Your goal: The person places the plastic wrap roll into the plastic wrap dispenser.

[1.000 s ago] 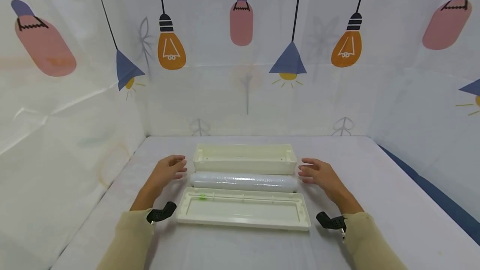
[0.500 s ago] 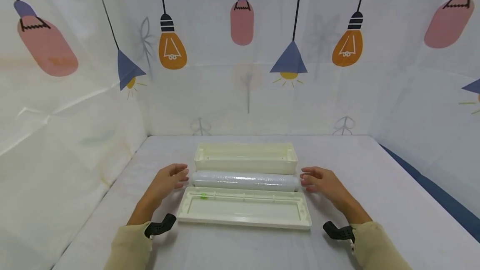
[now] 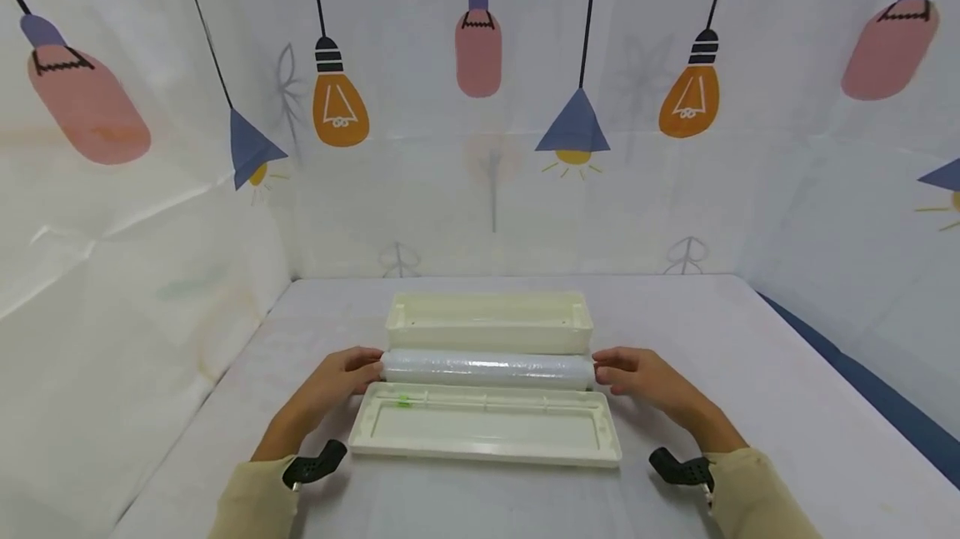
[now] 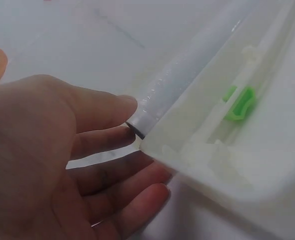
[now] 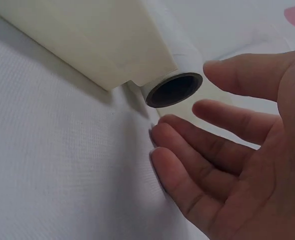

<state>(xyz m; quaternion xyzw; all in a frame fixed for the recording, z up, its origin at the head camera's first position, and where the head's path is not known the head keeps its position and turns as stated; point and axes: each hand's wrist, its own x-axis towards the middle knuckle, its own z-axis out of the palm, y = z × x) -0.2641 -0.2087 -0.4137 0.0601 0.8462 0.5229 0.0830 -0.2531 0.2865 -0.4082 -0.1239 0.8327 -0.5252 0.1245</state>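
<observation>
A roll of cling film (image 3: 487,369) lies crosswise between a long cream box (image 3: 489,334) behind it and a shallow cream lid (image 3: 486,426) in front. Beside its left end, my left hand (image 3: 337,385) has the thumb and index fingertips at the rim, seemingly touching; the other fingers are spread below. My right hand (image 3: 652,385) is at the opposite end, fingers loosely bent. The right wrist view shows a small gap between these fingers and the hollow core end (image 5: 175,90). A green slide cutter (image 4: 240,103) sits on the lid's rail.
Everything stands on a table with a white cloth (image 3: 480,497). White sheets printed with lamps and bulbs hang behind (image 3: 487,189) and at both sides. A dark blue strip (image 3: 847,372) runs beyond the table's right edge.
Both hands have come nearer to me and inward, from beside the box to the ends of the roll. The box, roll and lid have stayed in place; the head view has shifted slightly.
</observation>
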